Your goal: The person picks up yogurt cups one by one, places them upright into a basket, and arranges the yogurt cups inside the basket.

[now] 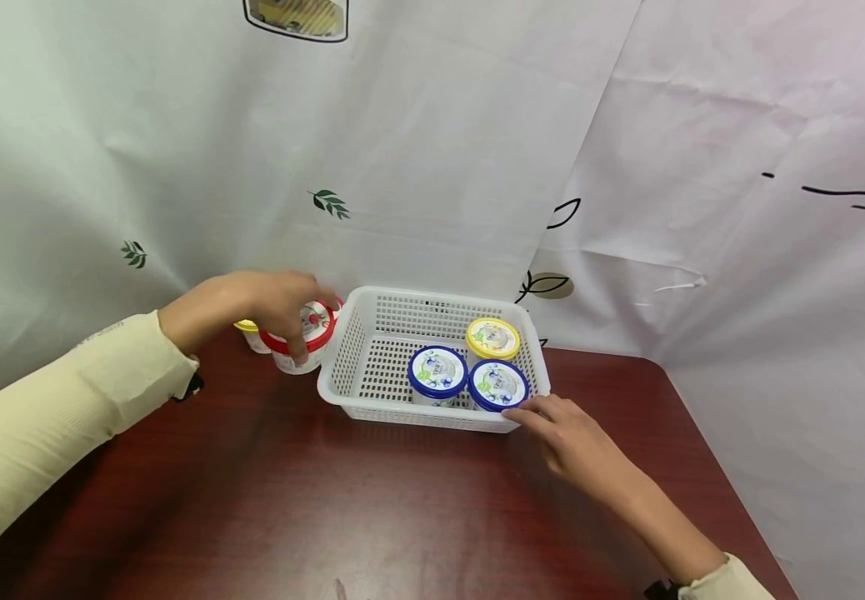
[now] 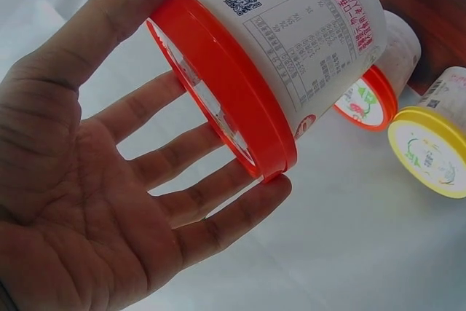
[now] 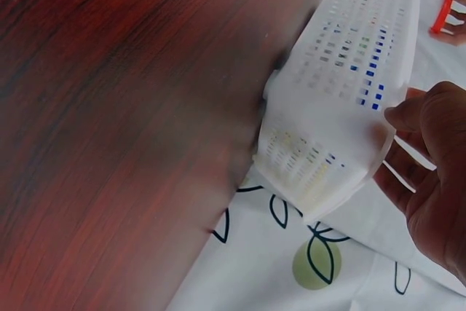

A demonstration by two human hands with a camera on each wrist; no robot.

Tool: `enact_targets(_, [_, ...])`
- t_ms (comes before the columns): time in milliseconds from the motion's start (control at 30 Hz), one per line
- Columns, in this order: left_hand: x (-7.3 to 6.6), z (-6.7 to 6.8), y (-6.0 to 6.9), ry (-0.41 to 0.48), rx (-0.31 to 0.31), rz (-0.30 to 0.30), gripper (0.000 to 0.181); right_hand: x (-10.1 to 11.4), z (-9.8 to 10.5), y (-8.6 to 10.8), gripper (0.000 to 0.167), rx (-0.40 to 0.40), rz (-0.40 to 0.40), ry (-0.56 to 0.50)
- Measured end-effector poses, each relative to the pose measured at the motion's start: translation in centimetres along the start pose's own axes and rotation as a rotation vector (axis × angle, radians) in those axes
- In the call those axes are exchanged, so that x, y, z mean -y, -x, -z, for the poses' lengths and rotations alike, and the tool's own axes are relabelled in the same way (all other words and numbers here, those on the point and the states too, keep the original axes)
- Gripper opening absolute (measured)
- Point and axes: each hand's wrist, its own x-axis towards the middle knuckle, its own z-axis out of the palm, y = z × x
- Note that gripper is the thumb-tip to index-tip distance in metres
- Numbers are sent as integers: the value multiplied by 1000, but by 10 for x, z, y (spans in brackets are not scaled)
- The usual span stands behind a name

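Note:
My left hand [image 1: 271,304] grips a white paper tub with a red lid [image 2: 291,49] by its lid, left of the basket. In the left wrist view the thumb lies on one side of the rim, with fingers around the other. Beside that tub are another red-lidded tub [image 2: 371,96] and a yellow-lidded tub [image 2: 437,151]. My right hand [image 1: 571,437] pinches the near right corner of a white plastic basket [image 1: 432,421]. Inside the basket's right half stand two blue-lidded tubs, one left [image 1: 437,372], one right [image 1: 498,384], and a yellow-lidded tub [image 1: 492,338].
The basket stands on a dark red wooden table [image 1: 402,508], close to a white printed sheet [image 1: 440,150] hanging behind it. The table's right edge runs down beside my right forearm.

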Motion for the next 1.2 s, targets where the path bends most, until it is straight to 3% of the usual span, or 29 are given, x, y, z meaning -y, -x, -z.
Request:
enact_targets(867, [-14,15,3,-29,16,-9,94,1,0,0,51,-20,6,-4])
enact_targets(1200, [-30,14,-2,-25,28,-21,95,2,-1,0,50,-22,-3,-5])
